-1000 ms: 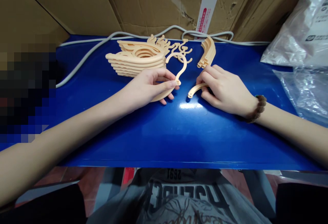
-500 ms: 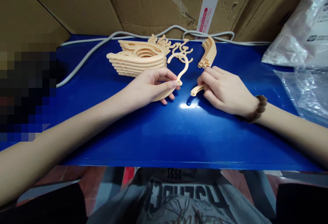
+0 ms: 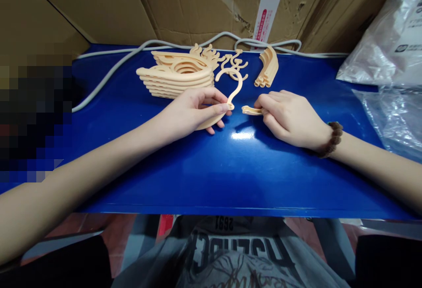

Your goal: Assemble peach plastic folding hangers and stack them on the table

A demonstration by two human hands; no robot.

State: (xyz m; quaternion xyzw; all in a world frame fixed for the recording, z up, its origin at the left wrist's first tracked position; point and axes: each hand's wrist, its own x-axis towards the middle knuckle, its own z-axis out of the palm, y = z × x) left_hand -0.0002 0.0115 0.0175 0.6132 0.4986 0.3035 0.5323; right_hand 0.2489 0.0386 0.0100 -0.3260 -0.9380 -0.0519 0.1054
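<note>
My left hand (image 3: pixel 206 108) pinches a cream plastic hanger piece, whose curved hook (image 3: pixel 238 86) rises from between thumb and fingers; an arm of it runs down under the palm. To the right, my right hand (image 3: pixel 286 116) is closed around a cream hanger arm (image 3: pixel 251 111), its end pointing left toward the hook piece. A gap separates the two parts. Behind my left hand lies a stack of cream hanger pieces (image 3: pixel 178 77). Several loose hooks (image 3: pixel 235 61) are beside it. Further right sits a small pile of curved hanger arms (image 3: pixel 267 67).
A blue table (image 3: pixel 204 173) carries everything. A white cable (image 3: pixel 145 46) snakes along its back edge, against cardboard boxes (image 3: pixel 198 6). Clear plastic bags (image 3: pixel 382 46) lie at the right. A pixelated patch covers the far left.
My right hand has drawn slightly away from the pile of arms and turned the arm it holds, which now points more directly left. My left hand stays where it was.
</note>
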